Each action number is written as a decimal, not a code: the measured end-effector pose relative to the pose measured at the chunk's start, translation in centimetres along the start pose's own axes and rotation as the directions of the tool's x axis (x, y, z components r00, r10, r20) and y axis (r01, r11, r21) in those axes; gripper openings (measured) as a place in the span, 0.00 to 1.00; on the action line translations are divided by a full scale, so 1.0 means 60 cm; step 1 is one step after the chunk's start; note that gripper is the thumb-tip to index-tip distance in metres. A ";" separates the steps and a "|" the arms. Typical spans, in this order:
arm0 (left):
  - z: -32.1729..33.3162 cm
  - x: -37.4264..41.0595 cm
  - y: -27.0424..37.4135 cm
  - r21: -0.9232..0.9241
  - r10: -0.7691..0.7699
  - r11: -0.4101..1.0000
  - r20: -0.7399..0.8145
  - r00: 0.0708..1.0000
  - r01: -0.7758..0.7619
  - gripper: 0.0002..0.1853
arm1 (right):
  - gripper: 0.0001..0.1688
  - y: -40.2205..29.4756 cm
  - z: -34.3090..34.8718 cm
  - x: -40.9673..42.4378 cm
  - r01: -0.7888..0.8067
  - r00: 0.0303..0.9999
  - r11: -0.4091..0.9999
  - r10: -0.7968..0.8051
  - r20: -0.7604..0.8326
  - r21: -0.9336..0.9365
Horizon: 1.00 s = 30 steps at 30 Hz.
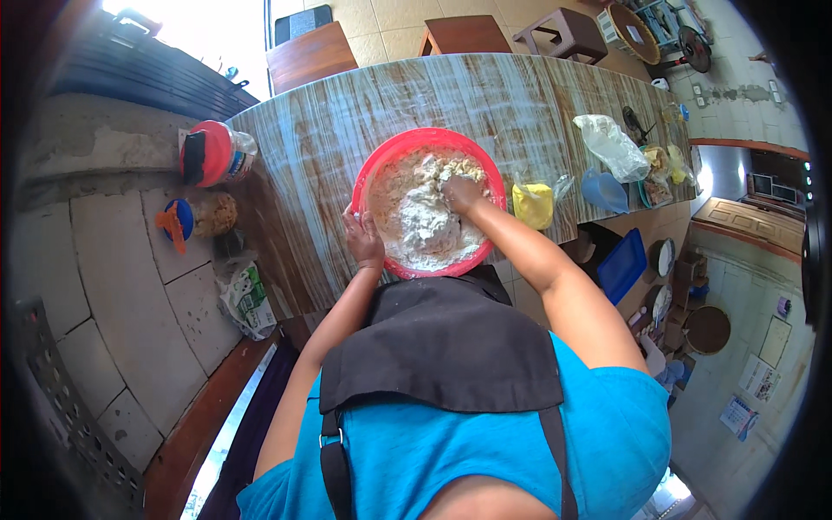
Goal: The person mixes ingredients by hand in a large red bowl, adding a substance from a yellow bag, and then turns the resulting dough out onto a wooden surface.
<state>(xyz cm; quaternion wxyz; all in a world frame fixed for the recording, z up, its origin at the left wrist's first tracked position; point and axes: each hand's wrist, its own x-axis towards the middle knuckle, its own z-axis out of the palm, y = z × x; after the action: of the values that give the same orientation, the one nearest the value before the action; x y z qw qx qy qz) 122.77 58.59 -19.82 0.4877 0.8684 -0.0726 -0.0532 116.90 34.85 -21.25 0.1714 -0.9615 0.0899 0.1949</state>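
A round red plastic basin (448,268) stands at the near edge of the table, in front of my apron. White flour (426,224) is heaped in its middle, with tan crumbly dough (465,168) at the far right side inside. My left hand (364,239) grips the basin's left rim, fingers on the outer wall. Inside the basin, my right hand (463,194) reaches into the flour and crumbly dough; its fingertips are partly buried, so whether they hold any is hidden. A yellow packet (533,205) in clear plastic lies just right of the basin.
The wood-patterned table (312,149) carries a blue plastic jug (604,190) and a clear plastic bag (611,146) at the right. Along the left edge are a red-lidded jar (218,153), a blue-lidded jar (211,216) and a plastic packet (247,299). Wooden chairs (465,34) stand beyond.
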 end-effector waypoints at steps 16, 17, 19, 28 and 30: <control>0.005 0.003 0.000 -0.072 0.079 0.994 -0.008 0.997 -0.079 0.21 | 0.10 -0.072 0.014 -0.128 0.125 0.992 0.992 -0.125 -0.007 0.036; 0.006 0.003 -0.005 -0.074 0.072 0.995 -0.011 0.997 -0.073 0.21 | 0.09 -0.088 0.009 -0.122 0.143 0.989 0.989 -0.141 0.051 -0.027; 0.005 0.002 -0.013 -0.074 0.058 0.996 -0.022 0.998 -0.059 0.21 | 0.08 -0.118 0.007 -0.094 0.145 0.983 0.988 -0.138 0.117 -0.050; 0.001 0.006 0.005 -0.001 0.046 0.999 -0.031 0.998 -0.046 0.20 | 0.12 -0.124 0.016 0.045 0.016 0.994 0.956 0.015 -0.106 0.293; -0.008 0.007 0.004 0.022 0.058 0.998 -0.044 0.997 -0.057 0.20 | 0.18 -0.146 0.020 0.051 0.119 0.944 0.808 0.087 -0.318 0.577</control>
<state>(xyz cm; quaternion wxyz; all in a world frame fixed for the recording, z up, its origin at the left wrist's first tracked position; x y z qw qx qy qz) 123.26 58.77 -19.36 0.4817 0.8718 -0.0873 -0.0188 121.35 43.09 -20.95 0.4449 -0.8802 0.1649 -0.0073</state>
